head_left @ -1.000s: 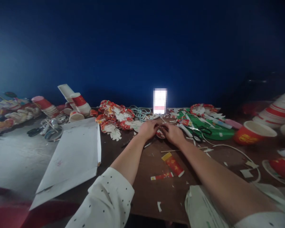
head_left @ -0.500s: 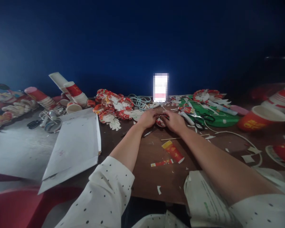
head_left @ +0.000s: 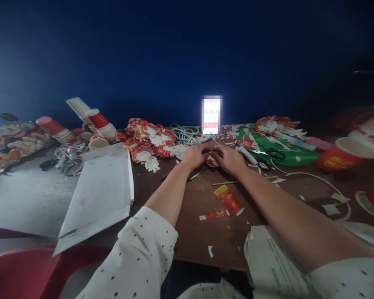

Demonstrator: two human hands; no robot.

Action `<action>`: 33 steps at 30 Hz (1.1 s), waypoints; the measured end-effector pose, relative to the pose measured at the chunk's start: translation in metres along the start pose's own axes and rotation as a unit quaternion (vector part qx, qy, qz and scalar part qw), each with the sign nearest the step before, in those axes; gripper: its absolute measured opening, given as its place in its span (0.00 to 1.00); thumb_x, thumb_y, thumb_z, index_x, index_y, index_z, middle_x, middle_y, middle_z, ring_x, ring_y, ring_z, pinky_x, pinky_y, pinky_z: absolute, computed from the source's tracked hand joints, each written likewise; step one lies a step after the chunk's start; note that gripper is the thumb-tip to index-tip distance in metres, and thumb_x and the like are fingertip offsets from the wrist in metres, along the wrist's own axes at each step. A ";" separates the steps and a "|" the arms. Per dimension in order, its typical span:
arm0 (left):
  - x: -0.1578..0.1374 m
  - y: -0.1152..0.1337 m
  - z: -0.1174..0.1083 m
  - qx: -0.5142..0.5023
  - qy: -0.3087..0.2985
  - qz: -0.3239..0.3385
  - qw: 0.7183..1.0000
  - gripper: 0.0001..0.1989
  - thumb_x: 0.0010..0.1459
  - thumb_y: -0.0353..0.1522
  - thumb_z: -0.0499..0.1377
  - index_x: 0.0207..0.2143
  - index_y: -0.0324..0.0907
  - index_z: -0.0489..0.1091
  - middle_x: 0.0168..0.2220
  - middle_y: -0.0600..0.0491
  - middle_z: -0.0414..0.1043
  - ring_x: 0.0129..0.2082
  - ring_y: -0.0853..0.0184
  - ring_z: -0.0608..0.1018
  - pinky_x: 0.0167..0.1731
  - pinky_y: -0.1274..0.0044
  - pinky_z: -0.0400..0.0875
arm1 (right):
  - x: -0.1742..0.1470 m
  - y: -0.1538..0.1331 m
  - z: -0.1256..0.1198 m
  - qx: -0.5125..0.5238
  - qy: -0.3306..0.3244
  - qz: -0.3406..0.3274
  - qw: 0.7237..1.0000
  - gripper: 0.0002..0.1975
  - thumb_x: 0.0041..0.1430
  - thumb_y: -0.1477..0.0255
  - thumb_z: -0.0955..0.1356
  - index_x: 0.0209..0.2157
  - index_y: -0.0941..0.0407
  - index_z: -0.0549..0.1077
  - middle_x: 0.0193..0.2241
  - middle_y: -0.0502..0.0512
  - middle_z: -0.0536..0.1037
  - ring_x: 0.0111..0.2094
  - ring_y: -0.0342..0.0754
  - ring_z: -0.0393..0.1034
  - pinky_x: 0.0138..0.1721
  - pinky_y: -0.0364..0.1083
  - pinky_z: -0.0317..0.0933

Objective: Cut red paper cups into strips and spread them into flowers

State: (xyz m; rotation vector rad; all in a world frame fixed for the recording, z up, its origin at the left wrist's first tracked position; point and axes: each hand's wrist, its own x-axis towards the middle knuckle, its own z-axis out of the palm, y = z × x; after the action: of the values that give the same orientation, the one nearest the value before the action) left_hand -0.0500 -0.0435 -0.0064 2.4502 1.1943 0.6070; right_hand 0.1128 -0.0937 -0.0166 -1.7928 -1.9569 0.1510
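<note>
Left hand (head_left: pixel 195 158) and right hand (head_left: pixel 232 161) meet at the centre of the frame, fingers curled inward, and between them we grasp a small red-and-white piece (head_left: pixel 212 161); the fingertips are too dark for us to tell how firmly each one presses.

What has changed over the last second is mostly our viewpoint. The bright screen (head_left: pixel 212 114) above the hands sits higher in the frame, more of the red chair (head_left: pixel 21 272) shows at lower left, and a dotted hem (head_left: pixel 205 290) has come in along the bottom edge. Half a second ago the picture was nearly this one.

Our hands have stayed on the same piece, so we judge the handwork to be continuing there rather than moving on. Below them, the yellow-topped red paper (head_left: pixel 229 199) and the narrow red strip (head_left: pixel 215 214) lie apart on the brown table (head_left: pixel 196 241), undisturbed.
</note>
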 end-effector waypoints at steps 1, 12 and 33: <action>0.000 0.000 0.000 -0.006 0.003 0.001 1.000 0.13 0.58 0.33 0.55 0.42 0.41 0.75 0.43 0.49 0.76 0.44 0.63 0.75 0.48 0.73 0.68 | 0.000 0.000 0.000 0.000 -0.001 0.001 1.000 0.19 0.63 0.58 0.61 0.46 0.55 0.74 0.42 0.58 0.79 0.41 0.53 0.73 0.38 0.45 0.61; 0.001 -0.003 0.004 -0.042 0.024 0.000 0.999 0.11 0.56 0.32 0.57 0.41 0.40 0.73 0.40 0.49 0.76 0.41 0.64 0.75 0.45 0.73 0.69 | 0.001 0.000 -0.001 0.007 -0.007 -0.005 1.000 0.19 0.63 0.58 0.61 0.45 0.53 0.75 0.41 0.56 0.80 0.41 0.53 0.73 0.38 0.46 0.62; 0.001 -0.004 0.003 -0.014 0.013 0.029 0.999 0.10 0.58 0.32 0.55 0.41 0.40 0.71 0.41 0.49 0.75 0.42 0.64 0.75 0.46 0.72 0.68 | 0.004 0.008 0.003 0.005 -0.030 -0.034 0.999 0.21 0.63 0.56 0.60 0.48 0.51 0.76 0.45 0.56 0.78 0.45 0.53 0.72 0.41 0.46 0.62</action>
State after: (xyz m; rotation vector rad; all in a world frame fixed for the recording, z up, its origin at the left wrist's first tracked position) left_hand -0.0507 -0.0410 -0.0108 2.4679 1.1196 0.6709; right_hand 0.1187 -0.0886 -0.0209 -1.7320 -2.0527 0.1930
